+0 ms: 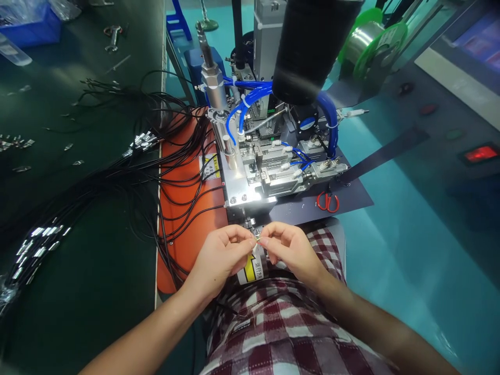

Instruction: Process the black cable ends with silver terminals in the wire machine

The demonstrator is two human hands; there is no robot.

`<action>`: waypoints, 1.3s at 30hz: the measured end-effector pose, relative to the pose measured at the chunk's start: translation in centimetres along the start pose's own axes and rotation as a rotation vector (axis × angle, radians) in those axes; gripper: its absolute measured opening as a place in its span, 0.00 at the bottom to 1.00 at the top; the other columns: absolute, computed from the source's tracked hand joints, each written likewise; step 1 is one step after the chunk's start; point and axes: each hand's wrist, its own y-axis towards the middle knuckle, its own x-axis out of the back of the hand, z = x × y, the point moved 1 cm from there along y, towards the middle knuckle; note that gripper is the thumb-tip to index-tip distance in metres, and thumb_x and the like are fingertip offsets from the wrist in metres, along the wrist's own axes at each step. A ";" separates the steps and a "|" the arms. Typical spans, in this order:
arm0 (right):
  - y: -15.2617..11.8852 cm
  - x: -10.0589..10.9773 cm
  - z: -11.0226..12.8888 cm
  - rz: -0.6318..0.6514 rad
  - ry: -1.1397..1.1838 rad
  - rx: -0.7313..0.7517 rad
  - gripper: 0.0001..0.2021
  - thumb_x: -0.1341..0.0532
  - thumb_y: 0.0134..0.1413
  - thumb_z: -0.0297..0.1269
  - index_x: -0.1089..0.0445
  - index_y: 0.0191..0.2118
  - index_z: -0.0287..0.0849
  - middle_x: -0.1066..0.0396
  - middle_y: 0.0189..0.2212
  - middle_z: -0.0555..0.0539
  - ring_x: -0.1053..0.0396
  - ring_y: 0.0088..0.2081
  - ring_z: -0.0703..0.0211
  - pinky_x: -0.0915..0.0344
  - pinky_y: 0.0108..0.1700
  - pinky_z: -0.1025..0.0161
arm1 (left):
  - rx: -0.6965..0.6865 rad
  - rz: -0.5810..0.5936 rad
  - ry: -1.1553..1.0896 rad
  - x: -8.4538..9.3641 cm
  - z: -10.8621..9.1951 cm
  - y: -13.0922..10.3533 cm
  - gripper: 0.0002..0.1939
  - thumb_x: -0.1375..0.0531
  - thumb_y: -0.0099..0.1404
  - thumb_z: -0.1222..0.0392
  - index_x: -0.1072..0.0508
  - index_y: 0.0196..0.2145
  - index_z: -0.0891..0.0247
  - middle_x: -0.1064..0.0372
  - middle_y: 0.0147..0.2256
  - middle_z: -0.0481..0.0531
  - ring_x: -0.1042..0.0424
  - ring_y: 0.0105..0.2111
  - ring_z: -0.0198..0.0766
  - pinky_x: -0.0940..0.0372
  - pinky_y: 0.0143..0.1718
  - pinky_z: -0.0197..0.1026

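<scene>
My left hand (pixel 230 251) and my right hand (pixel 291 249) meet fingertip to fingertip in front of my lap, both closed in a pinch. A tiny pale piece shows between the fingertips, too small to name. Just beyond them is the front of a metal machine (pixel 250 198) with slides and blue air tubes (pixel 253 96). Under the hands lies a label (pixel 255 271) with a yellow arrow. Black cables (pixel 187 179) run in from the left across an orange panel (pixel 187 260) to the machine's side.
On the dark green table (pixel 97 312) lie bundled cables with shiny ends (pixel 39 247), loose metal bits, a wrench (pixel 114 37) and a blue bin (pixel 35 28). Red-handled scissors (pixel 328 202) lie right of the machine. A green wire spool (pixel 367 39) and black cylinder (pixel 312 52) stand above.
</scene>
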 end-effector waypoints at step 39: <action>0.7 0.2 -0.4 -0.013 -0.156 0.053 0.09 0.37 0.51 0.41 0.30 0.31 0.40 0.34 0.19 0.52 0.36 0.19 0.65 0.42 0.23 0.67 | -0.002 -0.042 0.025 0.1 0.2 0.0 0.13 0.36 0.54 0.54 0.34 0.25 0.64 0.48 0.13 0.38 0.54 0.12 0.23 0.58 0.13 0.29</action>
